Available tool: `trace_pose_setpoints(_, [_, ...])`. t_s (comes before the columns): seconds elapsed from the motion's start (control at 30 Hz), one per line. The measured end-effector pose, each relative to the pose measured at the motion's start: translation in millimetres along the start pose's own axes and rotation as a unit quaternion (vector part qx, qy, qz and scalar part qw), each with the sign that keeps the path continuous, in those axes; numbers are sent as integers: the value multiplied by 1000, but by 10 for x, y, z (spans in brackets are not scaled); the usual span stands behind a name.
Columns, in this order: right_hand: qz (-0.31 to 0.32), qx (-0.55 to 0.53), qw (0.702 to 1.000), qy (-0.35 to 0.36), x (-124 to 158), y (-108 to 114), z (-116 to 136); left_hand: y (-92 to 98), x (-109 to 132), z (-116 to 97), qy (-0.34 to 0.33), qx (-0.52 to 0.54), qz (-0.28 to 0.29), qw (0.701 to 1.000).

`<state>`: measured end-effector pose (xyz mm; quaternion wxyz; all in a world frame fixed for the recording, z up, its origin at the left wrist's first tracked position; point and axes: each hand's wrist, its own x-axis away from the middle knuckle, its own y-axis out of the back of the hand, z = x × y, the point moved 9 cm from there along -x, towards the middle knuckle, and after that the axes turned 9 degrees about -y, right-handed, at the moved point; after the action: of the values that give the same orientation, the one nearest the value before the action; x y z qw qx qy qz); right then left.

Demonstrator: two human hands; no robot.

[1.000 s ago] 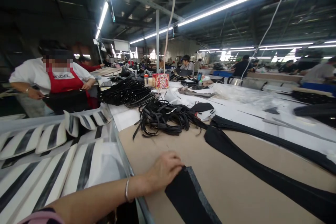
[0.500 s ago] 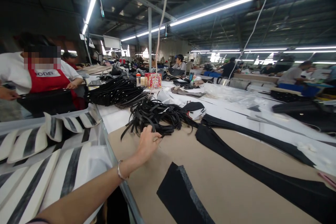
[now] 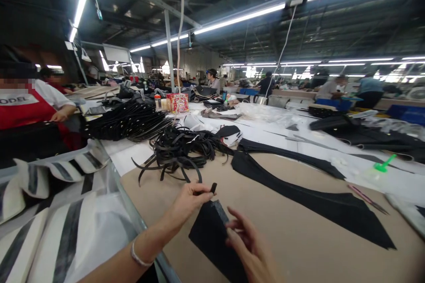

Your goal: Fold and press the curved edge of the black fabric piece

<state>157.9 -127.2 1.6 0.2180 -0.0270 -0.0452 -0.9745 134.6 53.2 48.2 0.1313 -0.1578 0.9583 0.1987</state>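
Note:
My left hand [image 3: 186,202] pinches one thin black strap [image 3: 195,176] that trails back to a tangled heap of black straps [image 3: 181,148]. Its short free end sticks out past my thumb. My right hand [image 3: 248,246] hovers with fingers spread over a flat black leather piece [image 3: 210,236] lying on the brown board [image 3: 299,234], fingertips close to that piece's far edge. It holds nothing.
Long black cut panels [image 3: 315,199] lie across the board to the right. A bigger pile of black straps [image 3: 122,120] sits further back. Black-and-white striped pieces [image 3: 59,212] fill the left. A person in a red apron [image 3: 29,106] works at the far left; others work behind.
My left hand has pulled back from the strap heap with one strap pinched in it. My right hand has come into view over the black piece. The camera has turned right.

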Motion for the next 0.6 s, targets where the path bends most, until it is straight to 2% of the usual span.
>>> trace_pose_setpoints(0.07, [66,-92,993,-32,-240,-331,99,14,35,-25,15,47,-7,999])
trace_pose_setpoints(0.13, [109,-140,984,-36,-398,-586,238,-6,59,-24,33,103,3,994])
trace_pose_setpoints(0.2, [132,-156,979,-28,-489,-749,348,-3,62,-12,34,131,11,991])
trace_pose_setpoints(0.27, [139,-158,977,-24,-543,-814,393,41,43,15,19,117,14,993])
trace_pose_setpoints(0.33, [131,-158,978,-24,-589,-777,393,151,3,73,-2,58,4,998])
trace_pose_setpoints(0.4, [106,-159,981,-26,-642,-647,381,301,-63,137,-40,-82,-9,996])
trace_pose_setpoints(0.43, [90,-161,983,-25,-670,-557,381,380,-104,173,-62,-185,-17,981])
trace_pose_setpoints(0.5, [60,-163,984,-22,-718,-353,409,500,-203,281,-90,-381,-25,920])
trace_pose_setpoints(0.53, [50,-164,985,-19,-734,-242,443,553,-264,366,-90,-435,-28,895])
trace_pose_setpoints(0.6, [31,-163,986,-10,-748,25,551,649,-396,545,-81,-479,-33,874])
